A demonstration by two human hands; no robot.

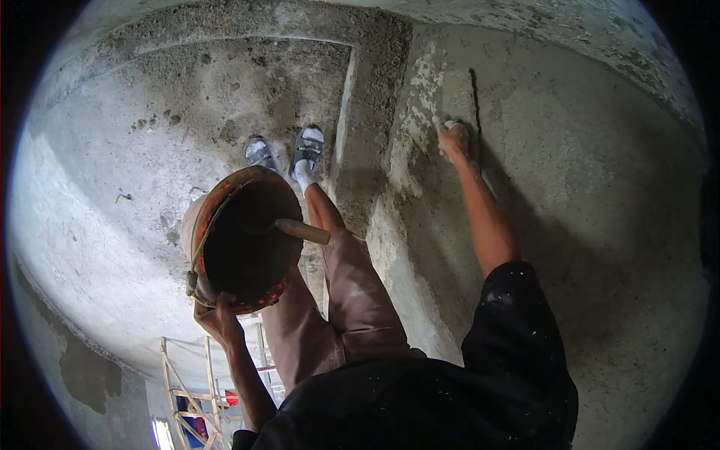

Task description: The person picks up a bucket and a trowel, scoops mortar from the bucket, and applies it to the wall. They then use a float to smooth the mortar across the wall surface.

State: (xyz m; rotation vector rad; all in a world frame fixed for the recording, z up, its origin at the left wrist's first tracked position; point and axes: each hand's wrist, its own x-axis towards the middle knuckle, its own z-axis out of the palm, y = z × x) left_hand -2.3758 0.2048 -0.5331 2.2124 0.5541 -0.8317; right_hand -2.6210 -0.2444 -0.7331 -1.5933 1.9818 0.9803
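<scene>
My left hand (pixel 217 319) grips the lower rim of a worn orange bucket (pixel 283 277), tilted over my legs, with a wire handle along its left side. A wooden handle (pixel 304 230) sticks out of its dark inside; the tool's other end and the contents are unclear. My right hand (pixel 455 141) is closed on the handle of a flat trowel (pixel 457 90), whose blade lies against a grey plastered wall (pixel 585 187) beside a rough, lighter patch.
The dusty concrete floor (pixel 120 157) carries small debris around my sandalled feet. A rough plaster corner strip (pixel 364 97) runs along the wall's left edge. A ladder-like scaffold frame (pixel 210 352) with blue and red items stands at the lower left, near another wall (pixel 79 375).
</scene>
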